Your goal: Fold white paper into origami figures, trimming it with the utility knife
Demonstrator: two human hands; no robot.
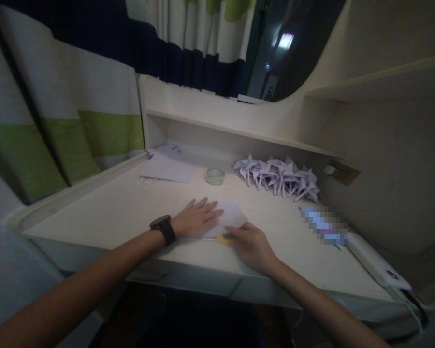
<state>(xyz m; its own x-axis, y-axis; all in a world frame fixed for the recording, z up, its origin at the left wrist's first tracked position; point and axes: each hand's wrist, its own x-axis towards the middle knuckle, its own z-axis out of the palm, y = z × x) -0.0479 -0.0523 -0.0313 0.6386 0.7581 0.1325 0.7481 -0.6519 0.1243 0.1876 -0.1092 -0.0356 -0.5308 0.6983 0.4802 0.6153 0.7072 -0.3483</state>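
Observation:
A white sheet of paper (235,212) lies near the desk's front edge under both hands. My left hand (197,219), with a dark watch on the wrist, rests flat on it with fingers spread. At the paper's right corner, my right hand (252,244) pinches the edge between thumb and fingers. A thin tool with a yellow end (223,239) lies along the paper's near edge, beside the right fingertips; its exact kind is unclear. Behind the hands stands a roll of clear tape (214,177).
Several folded paper pinwheels (275,175) are heaped at the back right. A stack of white paper (169,165) lies back left. On the right are a blurred-out lit screen (322,224) and a long white device (375,261) with a cable. A low shelf (239,131) spans the back.

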